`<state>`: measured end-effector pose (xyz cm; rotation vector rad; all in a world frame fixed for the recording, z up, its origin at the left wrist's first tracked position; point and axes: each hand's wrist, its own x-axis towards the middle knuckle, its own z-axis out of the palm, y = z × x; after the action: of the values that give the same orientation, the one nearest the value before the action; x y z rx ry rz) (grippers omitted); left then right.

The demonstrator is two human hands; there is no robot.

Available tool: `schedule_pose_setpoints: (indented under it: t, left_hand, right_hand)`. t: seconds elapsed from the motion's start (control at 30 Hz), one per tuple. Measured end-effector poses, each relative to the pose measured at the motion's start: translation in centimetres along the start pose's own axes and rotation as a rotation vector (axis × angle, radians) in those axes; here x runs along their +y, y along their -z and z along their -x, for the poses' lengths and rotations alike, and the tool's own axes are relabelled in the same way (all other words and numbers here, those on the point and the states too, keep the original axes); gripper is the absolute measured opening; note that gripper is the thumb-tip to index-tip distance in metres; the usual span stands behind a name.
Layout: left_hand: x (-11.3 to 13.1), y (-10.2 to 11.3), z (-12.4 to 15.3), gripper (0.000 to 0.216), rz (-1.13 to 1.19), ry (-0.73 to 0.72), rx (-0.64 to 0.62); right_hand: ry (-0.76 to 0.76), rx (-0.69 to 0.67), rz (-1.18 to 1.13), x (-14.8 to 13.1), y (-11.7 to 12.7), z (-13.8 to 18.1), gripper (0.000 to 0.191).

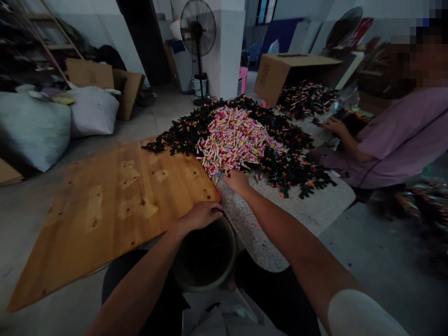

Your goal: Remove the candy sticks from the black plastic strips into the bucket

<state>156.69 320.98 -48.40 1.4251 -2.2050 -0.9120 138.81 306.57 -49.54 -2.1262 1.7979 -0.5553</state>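
My left hand (200, 215) rests, fingers curled, at the corner of a wooden board (105, 205), just above the rim of a dark round bucket (206, 256) between my knees. What its fingers hold, if anything, is hidden. My right hand (238, 181) reaches forward to the near edge of a heap of small pink and white pieces (234, 140), fingers curled down into them. A wide spread of small black pieces with orange and green tips (280, 158) surrounds that heap on a speckled slab (315, 205).
Another person in a purple top (395, 135) sits at the right, hands at more small pieces. A tipped cardboard box (290, 70) lies behind. Stuffed sacks (35, 126) lie at the left, and a standing fan (198, 46) stands by a pillar.
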Motion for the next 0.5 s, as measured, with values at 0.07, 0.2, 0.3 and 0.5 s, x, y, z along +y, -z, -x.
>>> schedule_pose_setpoints:
  t: [0.07, 0.2, 0.3, 0.5]
  left_hand:
    - [-0.1, 0.3, -0.4, 0.025, -0.003, 0.006, 0.08]
    - [-0.8, 0.6, -2.5, 0.027, 0.036, 0.0, 0.27]
    - [-0.8, 0.2, -5.6, 0.027, 0.044, -0.022, 0.377]
    - [1.5, -1.7, -13.2, 0.033, -0.252, -0.081, 0.312]
  right_hand:
    - [-0.024, 0.016, 0.05, -0.6, -0.7, -0.6, 0.034]
    - [0.033, 0.051, 0.0, -0.2, -1.4, 0.3, 0.028]
    - [0.098, 0.022, -0.061, 1.5, -1.5, 2.8, 0.023]
    - [0.091, 0.078, -0.363, 7.0, -1.3, 10.4, 0.02]
